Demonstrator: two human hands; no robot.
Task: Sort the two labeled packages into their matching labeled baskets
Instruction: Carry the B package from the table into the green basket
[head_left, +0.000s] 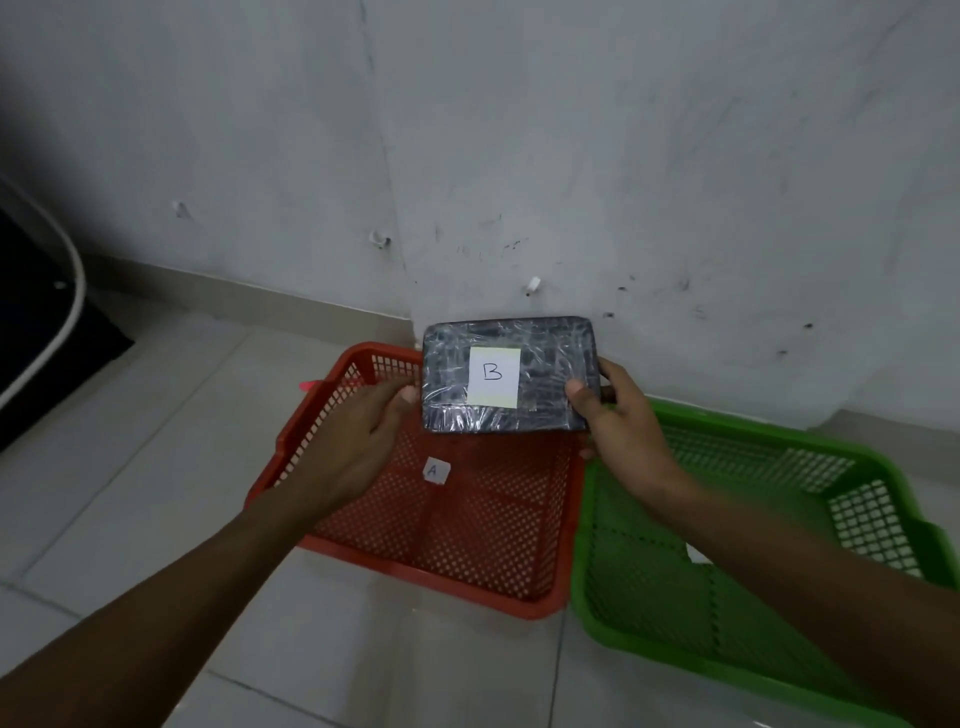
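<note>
I hold a dark, plastic-wrapped package (545, 374) with a white label marked B, raised above the far end of the red basket (467, 519). My left hand (353, 447) grips its left edge and my right hand (618, 415) grips its right edge. A small tag marked A (435, 471) lies on the red basket's floor. The green basket (727, 571) stands right beside it on the right, with a white tag (698, 555) partly hidden by my right forearm. The second package is not in view.
Both baskets rest on a pale tiled floor (130, 493) close to a scuffed white wall (571, 182). A dark object with a white curved rim (47, 322) stands at the far left. A clear plastic surface (467, 670) shows in front of the baskets.
</note>
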